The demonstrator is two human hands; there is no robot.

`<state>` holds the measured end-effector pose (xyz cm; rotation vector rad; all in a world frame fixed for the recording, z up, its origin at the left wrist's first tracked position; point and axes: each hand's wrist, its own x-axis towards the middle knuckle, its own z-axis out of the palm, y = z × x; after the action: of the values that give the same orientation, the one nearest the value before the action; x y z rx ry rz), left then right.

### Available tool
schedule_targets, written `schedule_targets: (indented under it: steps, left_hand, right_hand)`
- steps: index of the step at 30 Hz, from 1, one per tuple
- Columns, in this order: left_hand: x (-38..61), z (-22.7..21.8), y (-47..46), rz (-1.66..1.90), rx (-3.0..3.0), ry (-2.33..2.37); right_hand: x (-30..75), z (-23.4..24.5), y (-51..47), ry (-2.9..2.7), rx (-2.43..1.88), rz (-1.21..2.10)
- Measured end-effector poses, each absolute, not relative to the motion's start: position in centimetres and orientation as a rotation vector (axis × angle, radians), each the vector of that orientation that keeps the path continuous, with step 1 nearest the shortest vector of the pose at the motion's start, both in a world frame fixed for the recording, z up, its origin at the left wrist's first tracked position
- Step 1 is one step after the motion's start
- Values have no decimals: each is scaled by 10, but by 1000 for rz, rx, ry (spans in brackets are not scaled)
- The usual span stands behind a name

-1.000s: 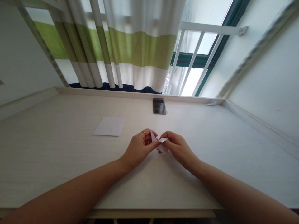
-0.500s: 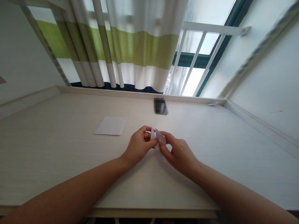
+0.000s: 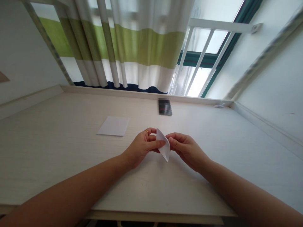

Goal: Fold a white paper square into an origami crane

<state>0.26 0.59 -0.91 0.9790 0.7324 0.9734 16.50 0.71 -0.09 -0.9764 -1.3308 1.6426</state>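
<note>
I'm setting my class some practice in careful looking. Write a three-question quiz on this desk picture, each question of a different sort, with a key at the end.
1. On which of the person's hands is the gold ring?
2. True or false: in the view, the flat white sheet lies to the left of the dark pixelated item.
3. Fill in the gap: one thumb rests on a small piece of white ____.

Key
1. The left hand.
2. True.
3. Paper.
</note>
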Motion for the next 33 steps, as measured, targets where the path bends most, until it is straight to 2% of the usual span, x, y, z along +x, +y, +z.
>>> schedule_targets:
  steps: [8, 33]
  left_hand:
    - [3, -10, 3, 1005, 1060, 777]
    - [1, -7, 2, 1005, 1094, 739]
  right_hand:
    - [156, 4, 1, -1408, -1175, 1373]
    - [157, 7, -5, -1446, -1244, 1238]
